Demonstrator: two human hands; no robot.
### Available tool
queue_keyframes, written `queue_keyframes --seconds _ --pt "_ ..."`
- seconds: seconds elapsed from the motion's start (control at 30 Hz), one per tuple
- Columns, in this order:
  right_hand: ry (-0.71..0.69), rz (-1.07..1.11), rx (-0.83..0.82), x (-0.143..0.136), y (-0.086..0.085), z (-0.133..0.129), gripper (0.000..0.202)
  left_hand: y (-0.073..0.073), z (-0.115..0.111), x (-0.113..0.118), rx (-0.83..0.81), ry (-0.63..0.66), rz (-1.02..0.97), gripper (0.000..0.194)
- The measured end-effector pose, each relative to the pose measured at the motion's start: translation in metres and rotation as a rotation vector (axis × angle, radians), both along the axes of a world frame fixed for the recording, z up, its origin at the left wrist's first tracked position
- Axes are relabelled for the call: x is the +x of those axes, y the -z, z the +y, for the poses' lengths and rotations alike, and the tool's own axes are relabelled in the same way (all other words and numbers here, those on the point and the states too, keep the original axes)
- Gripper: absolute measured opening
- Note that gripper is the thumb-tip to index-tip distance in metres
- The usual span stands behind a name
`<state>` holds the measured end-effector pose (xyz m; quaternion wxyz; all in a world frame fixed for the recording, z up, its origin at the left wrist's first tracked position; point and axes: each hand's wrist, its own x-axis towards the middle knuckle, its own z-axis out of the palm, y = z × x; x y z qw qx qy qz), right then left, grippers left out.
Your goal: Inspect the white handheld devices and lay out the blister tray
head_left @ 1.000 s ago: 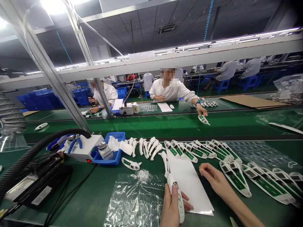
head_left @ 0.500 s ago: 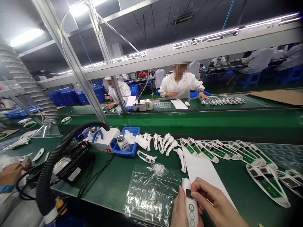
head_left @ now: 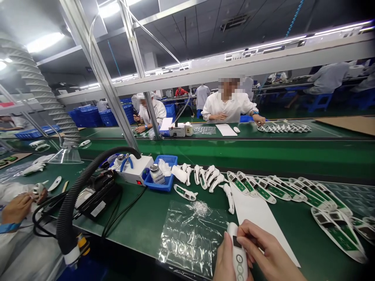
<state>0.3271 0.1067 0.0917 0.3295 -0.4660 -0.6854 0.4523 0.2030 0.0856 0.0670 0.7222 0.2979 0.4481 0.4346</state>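
My left hand (head_left: 223, 259) is wrapped round a white handheld device (head_left: 239, 258) with a small dark screen and round buttons, held upright near the bottom edge. My right hand (head_left: 263, 249) has its thumb and forefinger pinched at the screen's right edge; its other fingers curl beside the casing. Whether a small part sits in that pinch is hidden. Left of the device lies a clear plastic bag (head_left: 187, 238) with a small heap of clear pieces (head_left: 200, 208) at its top. Under and behind my right hand is a white paper sheet (head_left: 258, 214).
Open casings with green boards (head_left: 271, 189) line the right side. White housings (head_left: 215, 177) lie behind the bag, beside a blue tray (head_left: 159, 183) with a bottle. A black hose (head_left: 70, 199) arches at left, near a co-worker's hand (head_left: 19, 208). Other people sit across the green bench.
The whole view has shifted slightly, with the bench contents appearing further right. Both my hands keep the same hold on the device. The co-worker's hand across the bench has moved to the row of white parts.
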Motion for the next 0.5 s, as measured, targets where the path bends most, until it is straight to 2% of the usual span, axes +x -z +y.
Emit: queue_keyframes --seconds 0.2,0.3,0.4,0.5 --pt "-0.017 -0.023 0.002 0.000 0.001 -0.001 0.037 0.008 -0.001 -0.004 -0.023 -0.016 -0.060 0.085" --pt "0.048 -0.004 0.045 -0.006 -0.001 -0.006 0.037 0.011 -0.002 -0.005 -0.036 -0.026 -0.036 0.084" --pt "0.134 0.040 0.072 -0.013 -0.003 -0.011 0.037 0.018 -0.004 -0.001 -0.030 -0.105 0.013 0.084" --pt "0.180 0.107 0.023 -0.018 -0.002 -0.014 0.038 0.029 -0.005 0.009 0.028 -0.184 0.072 0.088"
